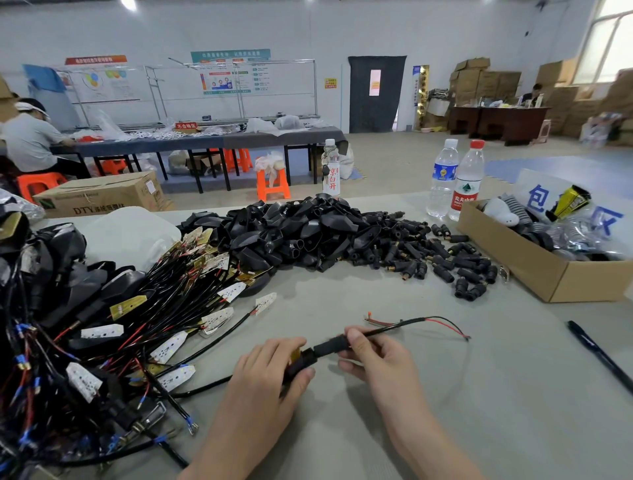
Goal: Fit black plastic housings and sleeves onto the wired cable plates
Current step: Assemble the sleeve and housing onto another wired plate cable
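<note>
My left hand (274,366) grips a black housing (297,366), right hand (371,353) pinches its sleeve (330,345); far right, a cardboard box (534,263) holds bagged parts (568,236).

We see a bright, evenly lit hall: daylight floods through the window (613,41) at upper right, which blows out to near white, and a ceiling lamp (128,3) glares at the top edge. Shadows on the desk (479,394) are soft and faint, darkest just under the hands. The wide lens bends the scene, curving the desk edge and stretching the corners. The near centre is sharp; the far wall posters and the frame edges look soft and smeared.
</note>
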A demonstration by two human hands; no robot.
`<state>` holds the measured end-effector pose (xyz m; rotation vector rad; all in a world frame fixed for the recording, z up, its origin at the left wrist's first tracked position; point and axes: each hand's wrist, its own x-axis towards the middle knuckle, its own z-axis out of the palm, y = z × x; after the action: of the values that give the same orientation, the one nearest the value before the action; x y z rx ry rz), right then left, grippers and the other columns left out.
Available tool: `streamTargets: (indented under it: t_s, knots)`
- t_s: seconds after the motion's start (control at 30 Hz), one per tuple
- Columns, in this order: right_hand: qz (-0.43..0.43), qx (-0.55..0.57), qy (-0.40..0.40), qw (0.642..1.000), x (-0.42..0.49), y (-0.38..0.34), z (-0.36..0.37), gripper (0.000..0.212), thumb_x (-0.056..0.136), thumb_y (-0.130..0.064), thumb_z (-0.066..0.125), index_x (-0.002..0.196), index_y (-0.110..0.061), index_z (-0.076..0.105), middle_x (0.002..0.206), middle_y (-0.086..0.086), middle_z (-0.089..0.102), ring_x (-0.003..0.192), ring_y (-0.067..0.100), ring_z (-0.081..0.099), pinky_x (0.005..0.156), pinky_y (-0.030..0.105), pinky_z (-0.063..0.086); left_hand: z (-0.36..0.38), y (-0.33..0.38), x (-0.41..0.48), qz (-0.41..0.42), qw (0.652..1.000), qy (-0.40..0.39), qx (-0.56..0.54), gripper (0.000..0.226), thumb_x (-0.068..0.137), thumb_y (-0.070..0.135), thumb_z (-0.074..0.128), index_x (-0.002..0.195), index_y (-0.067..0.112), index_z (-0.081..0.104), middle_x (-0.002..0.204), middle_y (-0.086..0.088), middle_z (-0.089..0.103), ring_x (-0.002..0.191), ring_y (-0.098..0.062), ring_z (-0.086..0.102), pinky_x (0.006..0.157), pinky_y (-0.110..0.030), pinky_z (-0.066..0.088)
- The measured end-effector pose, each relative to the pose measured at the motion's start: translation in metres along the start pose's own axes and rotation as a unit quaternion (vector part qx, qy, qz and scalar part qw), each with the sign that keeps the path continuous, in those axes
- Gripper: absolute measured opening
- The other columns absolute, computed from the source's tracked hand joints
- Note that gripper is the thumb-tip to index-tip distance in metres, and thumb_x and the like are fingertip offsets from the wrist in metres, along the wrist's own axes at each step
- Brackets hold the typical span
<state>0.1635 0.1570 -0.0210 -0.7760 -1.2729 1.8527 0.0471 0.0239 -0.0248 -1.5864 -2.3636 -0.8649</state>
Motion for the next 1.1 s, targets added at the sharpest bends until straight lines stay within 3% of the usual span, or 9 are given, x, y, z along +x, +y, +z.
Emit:
streamTargets:
  t_s: [0.1,0.4,0.53,0.7,1.1]
  knots:
    - [-0.009,0.001,0.020,1.000,0.001,-0.001,-0.002,0.012,0.094,-0.012,0.063,0.094,-0.003,0.070,0.071,-0.003,0.074,0.067,0.010,0.071,0.060,0.018,0.056,0.001,-0.001,-0.001,-0.001,1.000,0.003,-0.018,0.045,0.091,0.052,0.041,0.121,0.026,0.061,0.111,0.016,0.061,0.100,-0.011,0.059,0.087,-0.031,0.045]
    - [-0.011,0.023,0.022,0.999,0.000,-0.006,-0.003,0.017,0.097,-0.020,0.060,0.101,-0.004,0.066,0.084,0.008,0.074,0.073,0.021,0.074,0.059,0.022,0.057,0.007,-0.004,0.002,0.028,0.991,0.112,-0.070,0.031,0.090,0.044,0.057,0.111,0.023,0.066,0.112,0.014,0.059,0.101,-0.009,0.060,0.086,-0.028,0.048]
    - [-0.022,0.002,0.020,1.000,0.001,-0.005,-0.004,0.016,0.096,-0.021,0.061,0.100,-0.006,0.066,0.079,0.004,0.074,0.071,0.021,0.074,0.059,0.023,0.058,0.010,-0.008,0.002,0.052,0.988,0.134,-0.059,0.027,0.090,0.043,0.059,0.110,0.027,0.065,0.114,0.015,0.059,0.101,-0.007,0.059,0.085,-0.025,0.048]
    - [-0.037,-0.026,0.024,0.999,0.002,-0.005,-0.004,0.020,0.092,-0.026,0.064,0.094,-0.006,0.066,0.077,0.010,0.075,0.063,0.018,0.071,0.054,0.023,0.055,0.011,-0.010,0.003,0.069,0.987,0.138,-0.051,0.026,0.089,0.042,0.060,0.109,0.025,0.066,0.114,0.015,0.058,0.102,-0.007,0.058,0.088,-0.020,0.045]
    - [-0.038,-0.046,0.030,0.998,0.000,-0.003,-0.004,0.033,0.090,-0.035,0.065,0.084,-0.003,0.064,0.068,0.014,0.072,0.056,0.020,0.067,0.049,0.024,0.052,0.011,-0.005,0.002,0.094,0.985,0.141,-0.028,0.025,0.088,0.040,0.061,0.105,0.024,0.068,0.113,0.013,0.060,0.099,-0.010,0.060,0.082,-0.025,0.050]
